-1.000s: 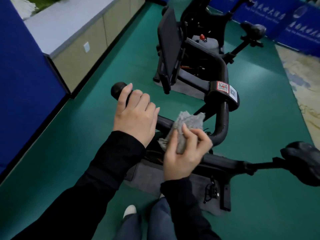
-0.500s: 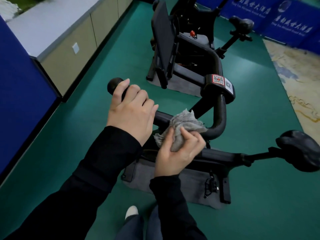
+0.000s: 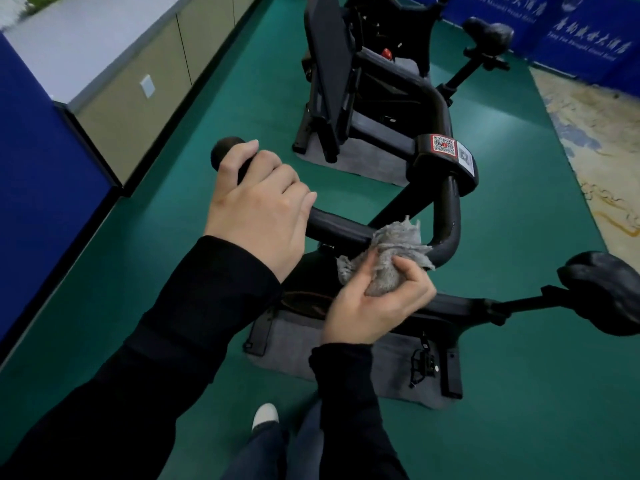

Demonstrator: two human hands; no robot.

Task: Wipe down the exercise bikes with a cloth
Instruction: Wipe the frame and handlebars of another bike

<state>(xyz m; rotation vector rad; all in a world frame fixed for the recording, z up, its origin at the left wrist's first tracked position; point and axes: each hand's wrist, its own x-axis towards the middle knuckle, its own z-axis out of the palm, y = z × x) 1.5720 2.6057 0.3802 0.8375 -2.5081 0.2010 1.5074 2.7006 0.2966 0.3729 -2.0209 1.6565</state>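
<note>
A black exercise bike stands right in front of me, its curved handlebar [image 3: 448, 216] looping from a rounded left end to a block with QR stickers [image 3: 443, 145]. My left hand [image 3: 256, 209] is wrapped around the handlebar's left grip. My right hand [image 3: 377, 303] holds a bunched grey cloth [image 3: 391, 252] pressed against the lower bend of the bar. The bike's black saddle [image 3: 602, 292] sticks out at the right. A second black bike [image 3: 363, 74] stands further back with a dark screen panel.
Both bikes sit on grey mats [image 3: 391, 368] on a green floor. A beige cabinet [image 3: 138, 109] with a grey top runs along the left, beside a blue panel [image 3: 41, 188]. Blue banners [image 3: 571, 32] line the far right, above a patterned floor section [image 3: 595, 140].
My right hand has slid the cloth to the right along the handlebar, toward its lower bend. My left hand has kept its grip on the left end.
</note>
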